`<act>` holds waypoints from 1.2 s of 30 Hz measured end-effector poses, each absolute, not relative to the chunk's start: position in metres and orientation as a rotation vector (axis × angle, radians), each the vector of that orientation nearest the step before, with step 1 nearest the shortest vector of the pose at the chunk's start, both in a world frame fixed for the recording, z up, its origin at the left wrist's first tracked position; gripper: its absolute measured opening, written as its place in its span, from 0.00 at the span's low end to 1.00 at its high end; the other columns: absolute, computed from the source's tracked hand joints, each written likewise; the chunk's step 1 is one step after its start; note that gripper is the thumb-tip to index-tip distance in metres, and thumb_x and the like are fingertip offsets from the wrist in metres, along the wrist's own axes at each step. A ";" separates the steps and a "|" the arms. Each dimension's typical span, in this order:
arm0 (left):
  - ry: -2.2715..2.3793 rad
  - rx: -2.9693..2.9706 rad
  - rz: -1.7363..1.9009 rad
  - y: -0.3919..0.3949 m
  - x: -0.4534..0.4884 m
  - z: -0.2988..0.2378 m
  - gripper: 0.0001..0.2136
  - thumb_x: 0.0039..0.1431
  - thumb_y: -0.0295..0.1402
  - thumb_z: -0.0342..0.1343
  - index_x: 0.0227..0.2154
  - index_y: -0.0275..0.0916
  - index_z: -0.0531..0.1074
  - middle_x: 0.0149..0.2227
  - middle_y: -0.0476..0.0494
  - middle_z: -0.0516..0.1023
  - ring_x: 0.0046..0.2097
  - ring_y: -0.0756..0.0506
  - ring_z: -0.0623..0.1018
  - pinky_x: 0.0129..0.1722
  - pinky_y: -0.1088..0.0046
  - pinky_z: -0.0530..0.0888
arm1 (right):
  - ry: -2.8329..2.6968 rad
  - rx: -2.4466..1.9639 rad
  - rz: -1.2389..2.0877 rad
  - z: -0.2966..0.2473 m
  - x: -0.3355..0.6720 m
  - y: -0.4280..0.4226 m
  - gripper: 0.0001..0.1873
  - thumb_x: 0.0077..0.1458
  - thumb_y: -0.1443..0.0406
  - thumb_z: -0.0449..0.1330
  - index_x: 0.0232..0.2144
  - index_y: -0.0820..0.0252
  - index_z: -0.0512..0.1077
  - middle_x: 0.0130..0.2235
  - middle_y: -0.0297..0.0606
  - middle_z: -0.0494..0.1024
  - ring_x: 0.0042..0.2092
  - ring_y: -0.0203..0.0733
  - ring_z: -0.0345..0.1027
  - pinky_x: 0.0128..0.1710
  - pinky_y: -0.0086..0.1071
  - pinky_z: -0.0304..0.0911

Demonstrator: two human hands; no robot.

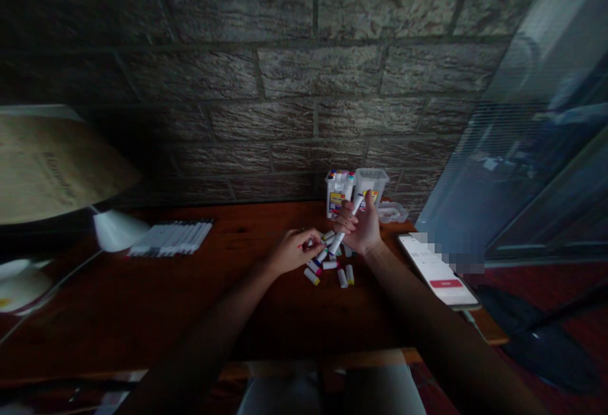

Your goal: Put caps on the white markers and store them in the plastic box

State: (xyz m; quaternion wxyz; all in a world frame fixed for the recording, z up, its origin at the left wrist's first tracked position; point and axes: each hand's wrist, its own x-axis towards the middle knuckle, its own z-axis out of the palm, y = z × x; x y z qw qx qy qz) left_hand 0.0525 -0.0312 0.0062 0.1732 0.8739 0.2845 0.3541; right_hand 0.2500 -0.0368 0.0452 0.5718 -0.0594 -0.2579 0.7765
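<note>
My right hand (368,231), palm turned up, grips a white marker (350,218) that slants up between its fingers and thumb. The marker's lower end points down at a pile of short white marker caps (342,278) with yellow, pink and blue ends. My left hand (298,251) is at the left side of this pile, fingers curled and pinched together beside the marker's lower end. What its fingertips hold, if anything, is too small to tell. Behind my right hand stands a clear plastic box (335,204) with several markers upright in it.
A second clear box (373,180) stands beside the first, with a clear lid (393,212) to its right. A row of white markers (171,237) lies at left near a lamp (57,168). A phone (434,269) with a cable rests at the table's right edge. A brick wall rises behind.
</note>
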 end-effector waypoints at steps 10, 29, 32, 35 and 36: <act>0.784 2.470 1.015 -0.032 0.053 0.008 0.06 0.61 0.35 0.55 0.33 0.39 0.73 0.29 0.51 0.78 0.27 0.53 0.72 0.29 0.79 0.68 | -0.647 -0.237 1.811 0.047 0.247 -0.038 0.32 0.56 0.41 0.48 0.15 0.56 0.48 0.12 0.23 0.45 0.15 0.29 0.30 0.12 0.25 0.40; 0.786 2.465 1.002 -0.033 0.054 0.008 0.07 0.62 0.35 0.53 0.35 0.39 0.74 0.29 0.50 0.78 0.29 0.53 0.74 0.32 0.79 0.68 | -0.715 -0.306 1.779 0.046 0.244 -0.038 0.24 0.54 0.45 0.51 0.20 0.55 0.57 0.12 0.21 0.45 0.14 0.29 0.31 0.11 0.23 0.40; 0.793 2.473 1.000 -0.035 0.054 0.009 0.08 0.63 0.36 0.52 0.35 0.39 0.74 0.29 0.50 0.78 0.29 0.52 0.73 0.32 0.78 0.68 | -0.725 -0.329 1.782 0.045 0.241 -0.038 0.23 0.51 0.45 0.53 0.20 0.55 0.56 0.11 0.20 0.45 0.14 0.28 0.31 0.11 0.23 0.39; 0.805 2.467 0.997 -0.035 0.054 0.008 0.10 0.64 0.37 0.51 0.36 0.39 0.74 0.29 0.50 0.78 0.28 0.53 0.73 0.31 0.79 0.68 | -0.730 -0.358 1.784 0.044 0.237 -0.038 0.24 0.49 0.45 0.55 0.20 0.55 0.55 0.11 0.21 0.46 0.14 0.28 0.32 0.11 0.24 0.40; 0.808 2.469 0.996 -0.034 0.054 0.008 0.10 0.64 0.38 0.50 0.37 0.39 0.74 0.29 0.50 0.78 0.27 0.53 0.73 0.30 0.79 0.67 | -0.731 -0.364 1.780 0.043 0.236 -0.038 0.24 0.49 0.44 0.55 0.20 0.55 0.55 0.11 0.21 0.47 0.14 0.28 0.32 0.11 0.24 0.40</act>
